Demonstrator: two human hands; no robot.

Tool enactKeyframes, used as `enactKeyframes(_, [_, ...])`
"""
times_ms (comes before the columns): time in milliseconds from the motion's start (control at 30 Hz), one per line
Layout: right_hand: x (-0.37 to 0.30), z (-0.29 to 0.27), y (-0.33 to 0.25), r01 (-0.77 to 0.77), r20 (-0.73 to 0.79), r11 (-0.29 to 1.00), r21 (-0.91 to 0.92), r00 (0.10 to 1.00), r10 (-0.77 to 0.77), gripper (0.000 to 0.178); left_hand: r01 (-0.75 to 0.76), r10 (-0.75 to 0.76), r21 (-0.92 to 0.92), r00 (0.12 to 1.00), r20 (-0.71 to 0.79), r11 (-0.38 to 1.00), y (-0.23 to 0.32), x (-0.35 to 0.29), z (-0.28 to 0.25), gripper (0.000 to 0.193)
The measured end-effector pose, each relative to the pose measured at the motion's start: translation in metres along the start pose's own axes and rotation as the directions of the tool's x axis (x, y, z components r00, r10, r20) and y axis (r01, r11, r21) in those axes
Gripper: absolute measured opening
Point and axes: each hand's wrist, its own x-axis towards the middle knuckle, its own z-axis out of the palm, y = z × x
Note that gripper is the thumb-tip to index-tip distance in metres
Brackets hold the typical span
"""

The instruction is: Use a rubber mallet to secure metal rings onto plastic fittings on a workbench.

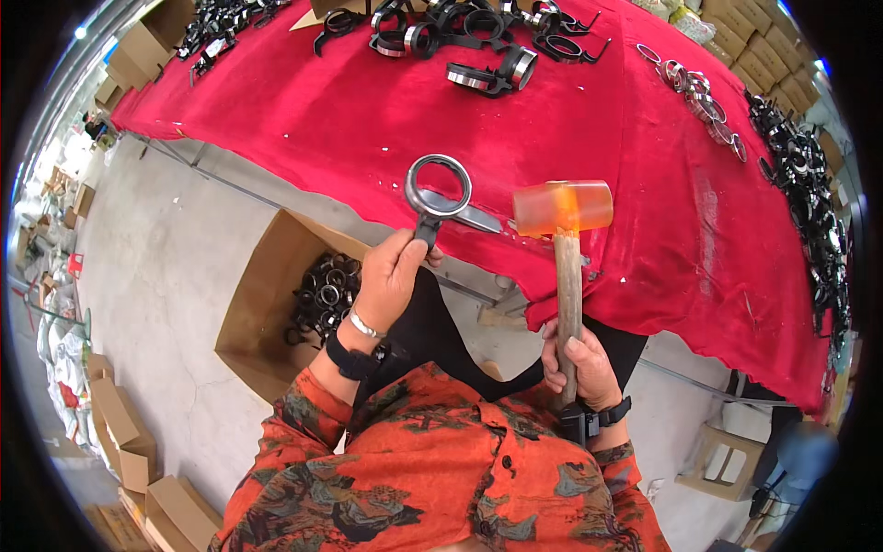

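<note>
Carton (pixel 258 294): open between 8 and 9 o'clock, below the edge of the red-covered table (pixel 340 138), with a jumble of black ring parts (pixel 328 293) inside; give your left elbow room beside it.
Left hand (pixel 391 271): just off centre toward 9 o'clock, your thumb and fingers pinching the dark stem of the ring piece (pixel 426 210). A firm pinch low on that stem should stop it twisting, and your fingertips ought to sit well clear of the rim if you strike.
Ring piece: near the centre at 12 o'clock, stem down and circle up, over the table's near edge. Solid backing would suit any blow; whether it touches the cloth, you cannot tell here. It looks like a bright silver band in a dark frame, its middle open. A flat grey bar (pixel 480 219) shows toward its 4 o'clock; whether joined is unclear.
Mallet (pixel 569 276): at 2 o'clock, right of the ring piece and apart from it, wooden handle nearly upright, translucent orange head crosswise. Short, square taps would probably mark the silver least.
Right hand (pixel 589 363): at 4 o'clock, your fingers wrapped round the lower handle, thumb against it; a relaxed wrist should help your aim.
Loose silver rings (pixel 706 106): farther out at 2 o'clock, strung along the table.
</note>
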Motion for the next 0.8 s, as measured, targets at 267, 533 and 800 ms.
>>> enactKeyframes(267, [0.021, 0.08, -0.064, 0.246, -0.106, 0.856, -0.455, 0.94, -0.326, 0.03, 0.182, -0.16, -0.35, 0.983, 0.092, 0.919, -0.04, 0.016, 0.001, 0.037])
enactKeyframes(533, [0.096, 0.119, -0.082, -0.047, -0.257, 0.609, -0.792, 0.93, -0.263, 0.031, 0.201, -0.177, -0.323, 0.979, 0.101, 0.925, -0.039, 0.016, 0.001, 0.037])
enactKeyframes(800, [0.099, 0.099, -0.074, -0.062, -0.154, 0.251, -0.966, 0.919, -0.363, 0.035, 0.155, -0.144, -0.389, 0.988, 0.057, 0.908, -0.039, 0.021, 0.008, 0.033])
